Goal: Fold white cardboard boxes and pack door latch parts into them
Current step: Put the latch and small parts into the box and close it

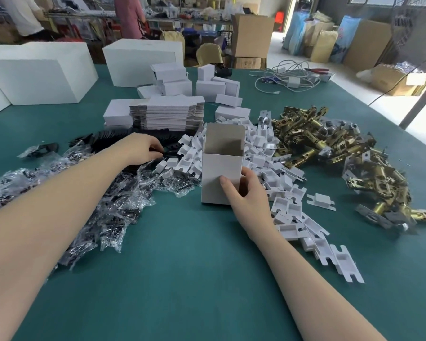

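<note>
your right hand point(247, 193) held the upright white cardboard box point(221, 168) on the green table cover point(194, 267), thumb on its front and fingers curled behind, its top flap open. your left hand point(143, 148) pinched one flat black part point(165, 150) from the black pile. it was best to keep the box steady and upright, and to lift only one piece.

Table cover point(182, 279) teal. Upright box point(219, 178) white outside, grey-brown inside. Plastic trays point(290, 205) white. Latch parts point(330, 143) brass-gold and grey. Flat pieces point(123, 139) black. Cables point(288, 75) white, far edge.
</note>
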The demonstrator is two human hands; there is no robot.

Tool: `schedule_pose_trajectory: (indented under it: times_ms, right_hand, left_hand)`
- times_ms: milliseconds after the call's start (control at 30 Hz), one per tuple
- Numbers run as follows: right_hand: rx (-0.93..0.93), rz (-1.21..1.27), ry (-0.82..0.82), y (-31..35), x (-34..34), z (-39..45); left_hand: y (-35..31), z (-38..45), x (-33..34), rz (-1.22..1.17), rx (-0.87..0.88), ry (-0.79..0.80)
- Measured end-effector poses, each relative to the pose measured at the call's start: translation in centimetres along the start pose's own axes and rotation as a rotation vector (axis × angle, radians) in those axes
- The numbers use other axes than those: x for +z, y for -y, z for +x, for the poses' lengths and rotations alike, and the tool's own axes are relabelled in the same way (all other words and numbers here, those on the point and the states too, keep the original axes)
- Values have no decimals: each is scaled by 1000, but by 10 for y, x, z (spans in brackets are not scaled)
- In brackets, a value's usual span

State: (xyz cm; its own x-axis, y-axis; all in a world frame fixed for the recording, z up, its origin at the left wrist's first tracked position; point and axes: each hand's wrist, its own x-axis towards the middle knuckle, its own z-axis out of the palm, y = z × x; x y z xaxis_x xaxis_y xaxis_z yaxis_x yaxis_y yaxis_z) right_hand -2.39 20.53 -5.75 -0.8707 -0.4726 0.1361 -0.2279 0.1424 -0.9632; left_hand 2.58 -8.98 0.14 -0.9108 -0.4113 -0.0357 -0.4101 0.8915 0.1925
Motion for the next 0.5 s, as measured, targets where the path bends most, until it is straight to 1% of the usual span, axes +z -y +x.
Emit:
schedule_pose_trajectory:
  times_ms: [133,233,267,300,367,400,500]
  right_hand:
    - [-1,3,0,0,0,-1]
    - [8,1,-2,0,0,-1]
    - [7,-1,-3,0,0,-1]
    - [6,-2,-3,0,0,-1]
    - [7,0,0,0,0,-1]
    - [7,4,1,0,0,-1]
    - [11,12,-3,1,1,-1]
  left_hand:
    - [1,3,-1,-48,-48,-62]
    - [2,2,-2,-197,-135,-193]
    - [4,2,-3,-321,-177,-239]
    - [5,1,-3,-517,-239,-267]
    - [7,-2,-7,-978,-356,-269]
    - [8,-4,-10,-1152,-391,-258]
    - [9,-8,-19,-1511,-469,-277]
